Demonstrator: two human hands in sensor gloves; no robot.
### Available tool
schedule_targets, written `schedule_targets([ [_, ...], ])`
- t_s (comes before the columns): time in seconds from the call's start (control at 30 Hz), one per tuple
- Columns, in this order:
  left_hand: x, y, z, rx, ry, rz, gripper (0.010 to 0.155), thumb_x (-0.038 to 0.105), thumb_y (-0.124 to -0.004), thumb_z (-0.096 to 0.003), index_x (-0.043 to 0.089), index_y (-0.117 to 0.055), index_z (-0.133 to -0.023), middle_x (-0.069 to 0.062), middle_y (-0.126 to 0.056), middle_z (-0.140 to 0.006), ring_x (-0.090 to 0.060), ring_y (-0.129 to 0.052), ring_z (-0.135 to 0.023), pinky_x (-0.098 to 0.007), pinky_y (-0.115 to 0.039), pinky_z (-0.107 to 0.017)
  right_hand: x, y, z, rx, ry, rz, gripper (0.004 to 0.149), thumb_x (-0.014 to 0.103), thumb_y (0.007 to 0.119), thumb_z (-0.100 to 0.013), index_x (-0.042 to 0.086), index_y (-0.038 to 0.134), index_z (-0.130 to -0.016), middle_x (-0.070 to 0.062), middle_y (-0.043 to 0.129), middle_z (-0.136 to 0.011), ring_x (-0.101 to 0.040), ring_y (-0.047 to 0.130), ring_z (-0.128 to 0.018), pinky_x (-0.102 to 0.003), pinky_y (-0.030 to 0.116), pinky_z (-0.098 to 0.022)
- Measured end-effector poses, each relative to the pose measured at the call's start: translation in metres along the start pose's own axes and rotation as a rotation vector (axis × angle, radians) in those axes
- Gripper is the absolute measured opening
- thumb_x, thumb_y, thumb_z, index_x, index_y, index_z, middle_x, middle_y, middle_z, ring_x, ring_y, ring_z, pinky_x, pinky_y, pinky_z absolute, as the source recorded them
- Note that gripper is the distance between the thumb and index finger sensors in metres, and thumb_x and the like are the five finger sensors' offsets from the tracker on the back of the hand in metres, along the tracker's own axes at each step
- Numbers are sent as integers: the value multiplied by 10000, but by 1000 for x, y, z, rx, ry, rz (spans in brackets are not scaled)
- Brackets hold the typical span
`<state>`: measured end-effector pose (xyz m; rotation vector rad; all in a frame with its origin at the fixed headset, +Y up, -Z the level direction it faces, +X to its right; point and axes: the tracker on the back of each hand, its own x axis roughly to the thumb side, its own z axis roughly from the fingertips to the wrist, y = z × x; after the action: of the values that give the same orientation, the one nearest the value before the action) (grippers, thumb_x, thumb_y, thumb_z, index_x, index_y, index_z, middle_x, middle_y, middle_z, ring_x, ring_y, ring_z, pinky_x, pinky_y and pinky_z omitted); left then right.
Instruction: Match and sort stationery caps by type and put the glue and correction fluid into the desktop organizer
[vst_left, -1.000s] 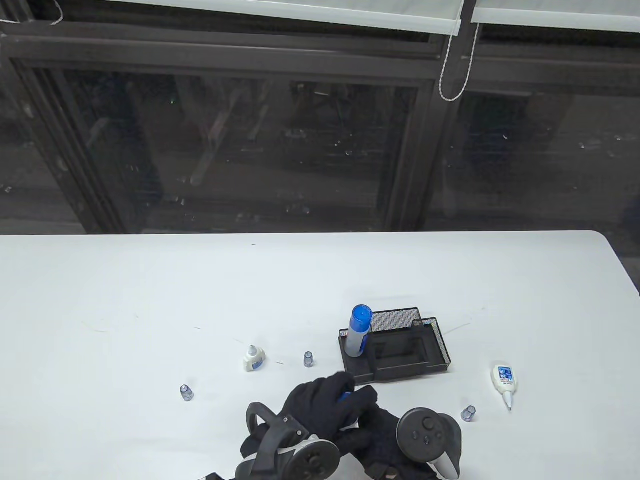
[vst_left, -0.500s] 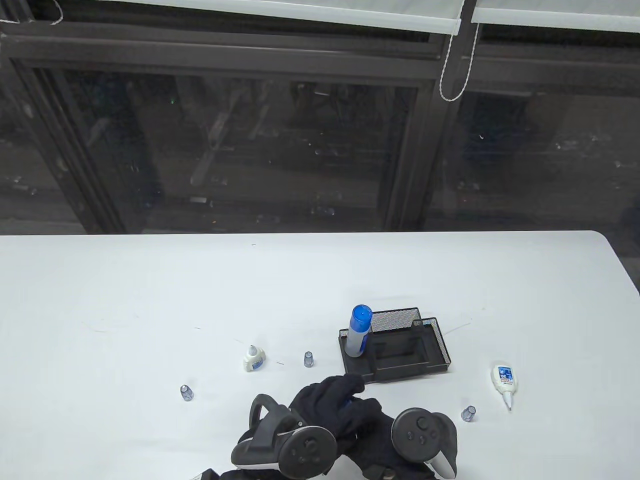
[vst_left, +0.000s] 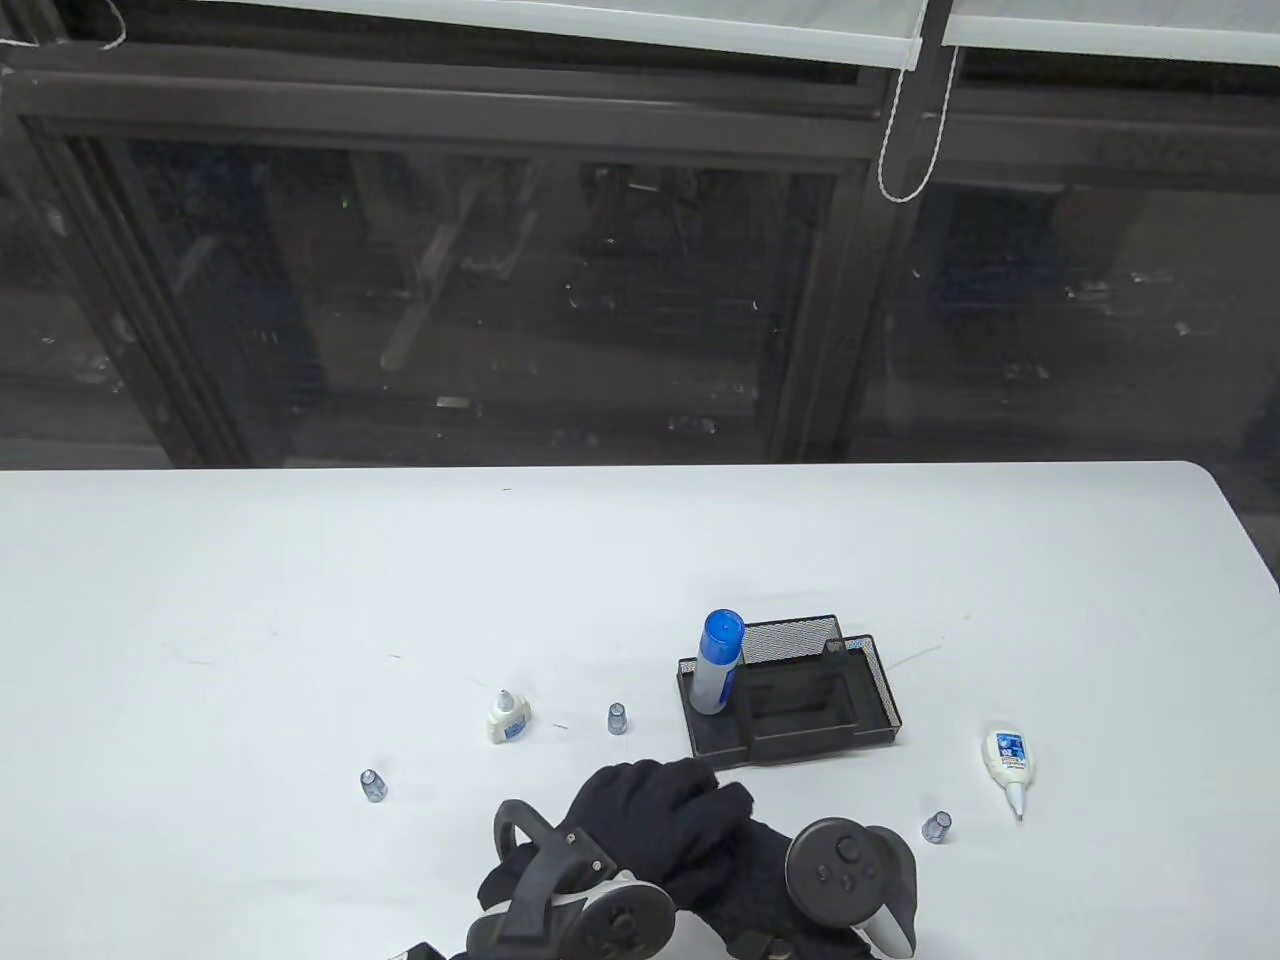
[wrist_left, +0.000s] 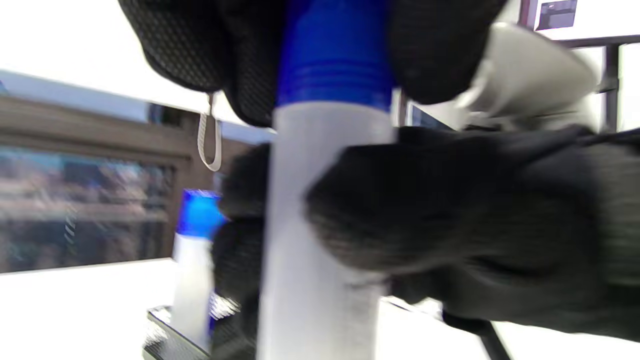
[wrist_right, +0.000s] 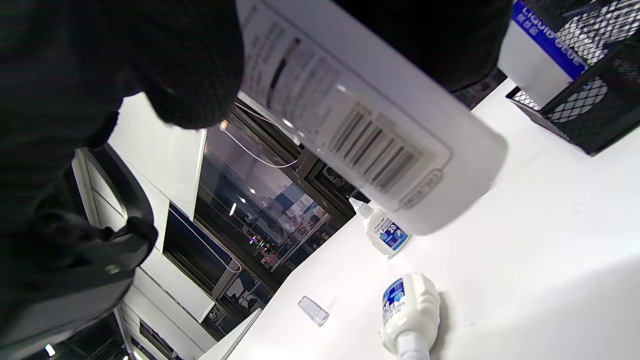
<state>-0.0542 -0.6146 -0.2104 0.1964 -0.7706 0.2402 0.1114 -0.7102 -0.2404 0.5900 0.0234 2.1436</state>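
Observation:
Near the table's front edge my left hand (vst_left: 660, 805) lies over my right hand (vst_left: 745, 875), hiding what they hold in the table view. The left wrist view shows a white glue bottle (wrist_left: 320, 225) with a blue cap (wrist_left: 332, 50). My left fingers (wrist_left: 200, 45) grip the cap while my right hand (wrist_left: 450, 210) wraps the body. The bottle's barcode label (wrist_right: 370, 135) fills the right wrist view. A second blue-capped glue bottle (vst_left: 720, 660) stands in the black mesh organizer (vst_left: 880, 700). One correction fluid bottle (vst_left: 507, 718) stands at the left; another (vst_left: 1007, 757) lies at the right.
Three small clear caps sit loose on the white table: one far left (vst_left: 372, 784), one beside the organizer (vst_left: 617, 718), one right of my hands (vst_left: 936, 826). The right wrist view shows a further correction fluid bottle (wrist_right: 410, 310) lying near a clear cap (wrist_right: 313, 310).
My left hand has rolled on the bottle top. The blue cap that showed between its fingers is now covered. Both hands stay in the same spot.

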Motion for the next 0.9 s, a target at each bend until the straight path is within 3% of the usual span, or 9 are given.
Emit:
schedule_targets([
  [0.13, 1, 1, 2, 75, 13, -47, 649, 518, -797, -529, 396, -548, -1116, -69, -587, -1234, -336, -777, -1081, -585, -673, -741, -1, -2, 1, -18, 8, -23, 684, 443, 899, -427, 199, 648, -1015, -88, 806, -976, -362, 861, -855, -540, 698, -661],
  [0.2, 0, 1, 3, 58, 70, -92, 720, 639, -741, -500, 372, -527, -1134, -109, -630, -1198, -296, -852, -1004, -541, -718, -720, -2, -3, 1, -39, 14, -14, 687, 444, 898, -427, 198, 646, -1016, -86, 802, -979, -360, 859, -858, -540, 698, -662],
  [0.27, -3, 1, 3, 109, 54, -50, 575, 543, -759, -536, 377, -637, -1073, -48, -802, -1085, -241, -986, -842, -489, -806, -644, -1, -2, 1, -19, 16, 10, 686, 438, 900, -424, 195, 649, -1015, -92, 803, -978, -365, 857, -858, -545, 694, -662],
  [0.37, -4, 4, -1, -97, -61, 7, 489, 410, -764, -573, 430, -635, -1044, -4, -691, -1175, -308, -875, -1006, -551, -729, -720, -1, 0, 0, 34, -2, 10, 681, 433, 909, -419, 194, 664, -1008, -90, 819, -967, -365, 867, -849, -545, 702, -655],
  [0.43, -5, 3, 0, -93, -26, 3, 578, 410, -765, -576, 400, -552, -1113, -66, -623, -1209, -333, -803, -1073, -572, -707, -730, 1, 1, 0, 23, 5, -1, 683, 447, 903, -423, 194, 663, -1010, -85, 823, -962, -358, 876, -838, -537, 708, -653],
  [0.5, -3, 2, 3, -21, 15, -75, 730, 582, -754, -533, 372, -455, -1164, -145, -513, -1250, -395, -740, -1099, -575, -684, -739, 1, 2, 0, 13, -4, -14, 684, 445, 901, -424, 194, 657, -1012, -89, 815, -968, -360, 870, -845, -538, 704, -655],
  [0.57, -2, 1, 3, 94, 48, -124, 725, 618, -754, -506, 340, -537, -1139, -58, -746, -1113, -272, -922, -947, -516, -780, -679, 1, 1, 0, 19, -9, -6, 682, 443, 905, -421, 192, 666, -1008, -92, 823, -962, -361, 875, -839, -539, 708, -651],
  [0.7, 0, 2, 1, 69, 5, -41, 483, 484, -808, -534, 386, -727, -999, 0, -839, -1042, -276, -1020, -830, -469, -853, -595, 2, 1, -1, 56, -14, 8, 675, 439, 911, -420, 181, 683, -1000, -96, 842, -941, -355, 890, -820, -534, 717, -643],
  [0.9, -6, 2, 3, 91, 62, -26, 640, 572, -750, -535, 370, -576, -1116, -59, -749, -1116, -238, -952, -900, -474, -812, -640, 1, -4, 3, -76, 15, -37, 682, 444, 901, -422, 193, 662, -1009, -89, 819, -961, -359, 866, -847, -538, 702, -657],
])
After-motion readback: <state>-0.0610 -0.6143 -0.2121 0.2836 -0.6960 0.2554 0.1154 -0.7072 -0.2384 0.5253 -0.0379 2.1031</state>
